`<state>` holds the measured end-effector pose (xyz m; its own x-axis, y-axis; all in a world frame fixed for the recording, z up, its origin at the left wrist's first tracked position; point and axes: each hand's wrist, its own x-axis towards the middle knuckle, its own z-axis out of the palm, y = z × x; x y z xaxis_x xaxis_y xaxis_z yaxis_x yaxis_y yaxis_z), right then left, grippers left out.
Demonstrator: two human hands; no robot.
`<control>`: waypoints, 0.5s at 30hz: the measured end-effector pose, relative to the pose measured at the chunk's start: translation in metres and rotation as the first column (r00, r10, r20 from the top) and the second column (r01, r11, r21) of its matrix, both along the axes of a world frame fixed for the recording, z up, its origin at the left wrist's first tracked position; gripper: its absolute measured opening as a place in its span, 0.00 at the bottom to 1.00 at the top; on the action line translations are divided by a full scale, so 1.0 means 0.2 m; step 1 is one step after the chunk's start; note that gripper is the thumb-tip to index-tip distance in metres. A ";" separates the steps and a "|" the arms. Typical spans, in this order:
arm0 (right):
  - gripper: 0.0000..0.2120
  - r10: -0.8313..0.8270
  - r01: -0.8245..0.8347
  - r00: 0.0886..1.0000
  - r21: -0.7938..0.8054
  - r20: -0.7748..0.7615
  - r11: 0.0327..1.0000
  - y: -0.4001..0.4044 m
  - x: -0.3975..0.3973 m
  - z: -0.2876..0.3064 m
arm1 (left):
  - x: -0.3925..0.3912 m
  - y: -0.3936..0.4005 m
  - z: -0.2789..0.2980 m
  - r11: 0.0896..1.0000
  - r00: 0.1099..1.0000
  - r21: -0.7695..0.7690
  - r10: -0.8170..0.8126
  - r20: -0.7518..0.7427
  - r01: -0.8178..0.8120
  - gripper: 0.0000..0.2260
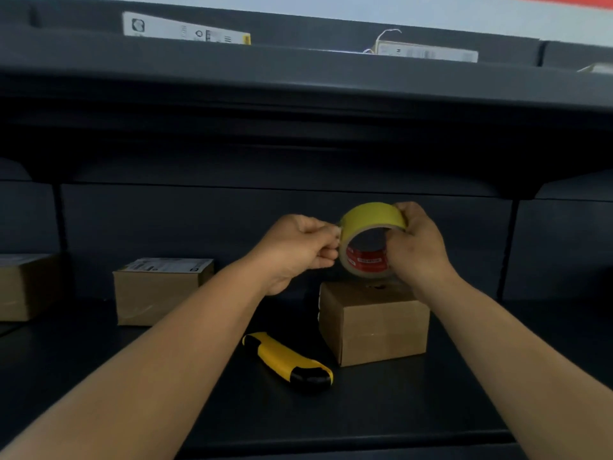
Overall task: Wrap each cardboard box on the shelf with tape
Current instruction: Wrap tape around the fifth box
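A yellow tape roll with a red inner label is held up above a small cardboard box on the dark shelf. My right hand grips the roll from its right side, fingers curled over the rim. My left hand pinches at the roll's left edge, where the tape end seems to be. A second cardboard box with a white label on top stands to the left, and a third box sits at the far left edge.
A yellow and black utility knife lies on the shelf just left of the small box. An upper shelf overhangs the work area, with white labelled packages on top of it.
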<state>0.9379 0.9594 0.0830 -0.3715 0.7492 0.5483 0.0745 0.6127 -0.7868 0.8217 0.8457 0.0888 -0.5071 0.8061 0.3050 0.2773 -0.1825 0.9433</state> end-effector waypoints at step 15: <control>0.20 -0.015 0.015 1.000 0.163 0.002 0.987 0.10 0.00 -0.01 | 0.01 0.07 0.01 0.998 0.980 -0.034 -0.038 0.197 0.046 0.14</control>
<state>0.9383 0.9790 0.0818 -0.3630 0.6554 0.6624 0.0870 0.7316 -0.6762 0.8245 0.8597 0.0914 -0.5193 0.8373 0.1710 0.0787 -0.1525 0.9852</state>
